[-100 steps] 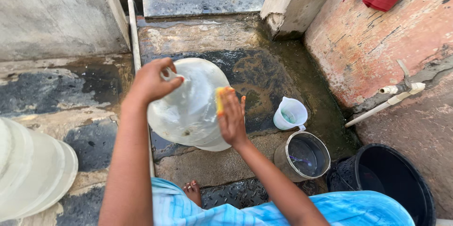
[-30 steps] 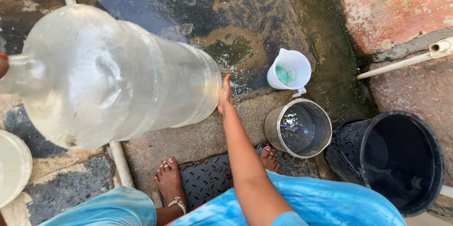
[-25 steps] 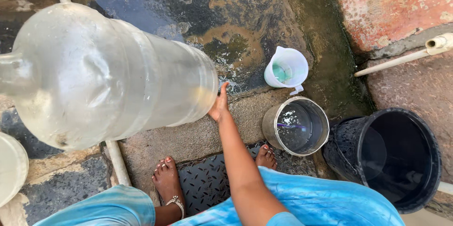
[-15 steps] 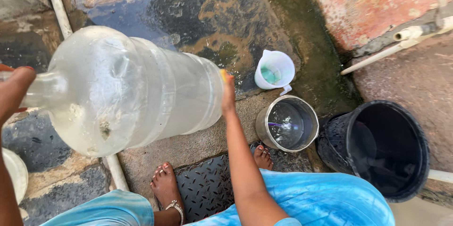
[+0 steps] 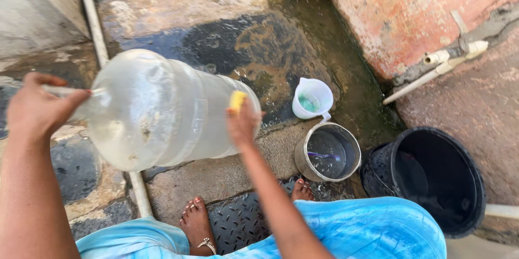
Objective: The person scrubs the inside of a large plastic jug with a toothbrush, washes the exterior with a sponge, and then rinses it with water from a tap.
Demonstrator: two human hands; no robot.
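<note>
The left hand (image 5: 40, 110) had its fingers closed around the neck of a big clear water jug (image 5: 162, 110), held sideways. The right hand (image 5: 243, 124) pinched a yellow sponge (image 5: 237, 100) against the jug's base, above a metal pot (image 5: 327, 153).

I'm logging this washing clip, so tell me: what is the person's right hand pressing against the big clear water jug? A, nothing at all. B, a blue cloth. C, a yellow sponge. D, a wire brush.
C: the right hand holds a small yellow sponge against the base end of the clear jug, while the left hand grips its neck.
</note>
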